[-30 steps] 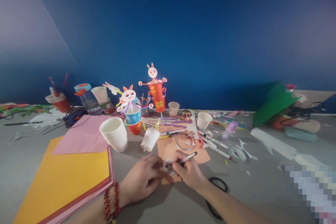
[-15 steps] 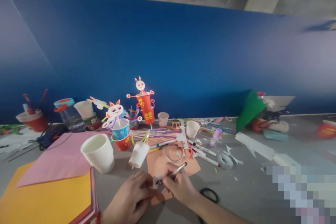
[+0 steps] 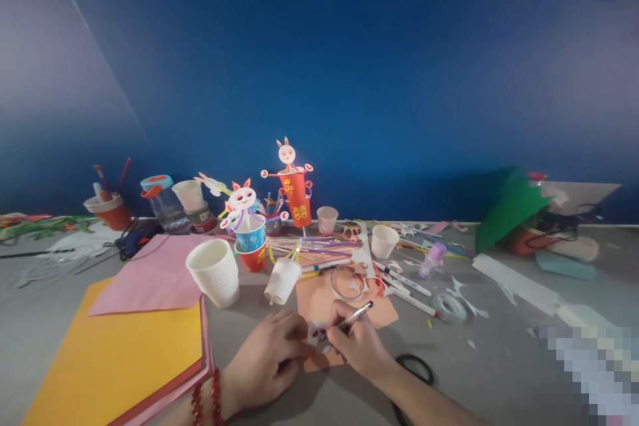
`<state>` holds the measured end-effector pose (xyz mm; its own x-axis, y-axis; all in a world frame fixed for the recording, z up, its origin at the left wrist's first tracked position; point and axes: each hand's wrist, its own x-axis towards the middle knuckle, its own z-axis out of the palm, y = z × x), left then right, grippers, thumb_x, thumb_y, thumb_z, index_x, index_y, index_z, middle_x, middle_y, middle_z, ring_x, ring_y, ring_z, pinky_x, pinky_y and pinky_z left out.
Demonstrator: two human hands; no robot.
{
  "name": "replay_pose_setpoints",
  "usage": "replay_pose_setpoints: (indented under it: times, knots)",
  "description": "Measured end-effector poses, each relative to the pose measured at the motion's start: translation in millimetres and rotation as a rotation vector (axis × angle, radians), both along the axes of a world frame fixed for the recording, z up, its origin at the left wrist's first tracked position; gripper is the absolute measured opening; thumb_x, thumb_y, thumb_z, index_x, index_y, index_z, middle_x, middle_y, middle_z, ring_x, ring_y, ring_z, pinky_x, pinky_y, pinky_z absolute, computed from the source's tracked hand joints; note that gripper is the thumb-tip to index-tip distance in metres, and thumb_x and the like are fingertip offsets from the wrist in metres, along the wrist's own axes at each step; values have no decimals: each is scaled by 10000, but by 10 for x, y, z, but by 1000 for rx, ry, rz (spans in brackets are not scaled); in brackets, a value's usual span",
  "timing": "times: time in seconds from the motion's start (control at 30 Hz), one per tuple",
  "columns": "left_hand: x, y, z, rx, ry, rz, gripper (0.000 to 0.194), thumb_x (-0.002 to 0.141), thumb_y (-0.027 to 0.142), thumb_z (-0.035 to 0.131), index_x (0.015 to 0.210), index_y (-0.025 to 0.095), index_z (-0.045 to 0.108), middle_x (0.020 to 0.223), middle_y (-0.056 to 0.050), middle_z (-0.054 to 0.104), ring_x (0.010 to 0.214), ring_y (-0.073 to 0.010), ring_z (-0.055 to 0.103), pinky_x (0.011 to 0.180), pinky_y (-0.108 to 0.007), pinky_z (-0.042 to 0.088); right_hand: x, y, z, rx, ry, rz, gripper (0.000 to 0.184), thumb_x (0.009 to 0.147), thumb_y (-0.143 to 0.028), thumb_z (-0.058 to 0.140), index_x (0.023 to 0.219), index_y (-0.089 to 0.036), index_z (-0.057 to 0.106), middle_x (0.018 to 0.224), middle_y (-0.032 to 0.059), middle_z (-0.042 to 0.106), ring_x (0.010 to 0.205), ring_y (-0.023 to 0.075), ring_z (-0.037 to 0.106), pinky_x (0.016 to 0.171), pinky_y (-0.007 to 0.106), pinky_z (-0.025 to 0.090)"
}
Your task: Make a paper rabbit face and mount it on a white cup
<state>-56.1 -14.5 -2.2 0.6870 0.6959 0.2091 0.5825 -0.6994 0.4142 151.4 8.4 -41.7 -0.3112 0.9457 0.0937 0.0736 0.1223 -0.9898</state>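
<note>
My right hand [image 3: 358,343] is closed round a slim pen [image 3: 355,315] whose tip rests on a small white paper cut-out [image 3: 317,333]. With curled fingers, my left hand [image 3: 267,358] pins that cut-out down on an orange paper sheet [image 3: 322,299]. A red bead bracelet [image 3: 206,397] circles my left wrist. Just beyond the hands lies a tipped white cup [image 3: 282,280] and a clear tape ring [image 3: 346,281].
A stack of white cups [image 3: 214,271], pink paper [image 3: 150,273] and a yellow sheet [image 3: 120,349] lie to the left. Paper-cup bunny figures [image 3: 295,186] stand at the back. Markers [image 3: 407,289], a tape roll [image 3: 449,306] and black scissors [image 3: 414,369] lie to the right.
The view swung up and left, then came back down and right. Both hands have stayed on the cut-out, the pen still at its surface.
</note>
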Motion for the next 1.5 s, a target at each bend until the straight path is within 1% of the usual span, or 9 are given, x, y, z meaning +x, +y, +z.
replay_pose_setpoints:
  times: [0.1,0.27,0.37,0.47,0.7,0.8,1.0,1.27,1.5]
  knots:
    - [7,-9,-4,12,-2,-1,459,756,40,526,1050,334,720,1006,-36,622,916,-219,574,804,-343,444,13,-1,-14,9,-15,-9,115,734,-213,487,647,-245,418,489,-85,406,427,98,368,432,215,271]
    - [9,-11,-14,28,16,7,393,760,52,538,1013,288,724,1017,-46,630,920,-224,573,806,-346,441,26,-21,-15,24,-18,-9,121,763,-222,485,658,-241,429,516,-76,429,447,102,411,437,212,285]
    - [8,-8,-17,17,-4,1,428,762,53,537,1046,315,721,1020,-38,627,925,-220,575,810,-343,441,26,-30,1,31,-25,-2,132,757,-219,489,648,-241,418,509,-81,421,438,97,398,436,211,282]
    - [11,-5,-6,24,-16,7,406,795,78,524,1053,315,728,1022,-44,626,922,-223,579,807,-347,446,29,-33,26,35,-18,-16,132,759,-230,481,646,-242,415,496,-87,416,415,92,380,426,211,273]
    - [13,0,7,17,-3,-4,456,757,50,523,1056,322,736,1002,-45,623,919,-226,576,808,-348,450,34,-15,3,21,-35,0,126,761,-227,481,654,-245,417,491,-91,414,413,95,381,419,210,260]
    - [7,6,-9,28,-3,-7,424,765,62,530,1048,302,737,1004,-51,627,916,-226,576,800,-343,451,39,-11,-6,29,-59,9,134,761,-214,473,651,-246,404,487,-90,419,419,95,362,424,212,257]
    - [7,13,-29,21,12,-14,412,760,59,546,1041,297,730,1029,-42,632,932,-226,571,819,-344,446,45,-34,21,82,-128,-5,116,746,-205,462,648,-243,412,503,-77,446,446,106,407,454,220,285]
    - [5,12,-21,25,15,-15,430,764,59,544,1064,309,726,1038,-41,630,933,-222,572,821,-342,441,45,-19,36,117,-143,-10,130,751,-207,459,639,-245,402,505,-82,432,460,110,409,472,225,294]
    - [-1,14,-26,21,21,-10,395,762,58,551,1021,300,725,1029,-35,631,930,-219,576,829,-340,436,48,-22,21,115,-140,-1,130,761,-200,463,649,-242,414,498,-89,437,447,106,434,474,223,298]
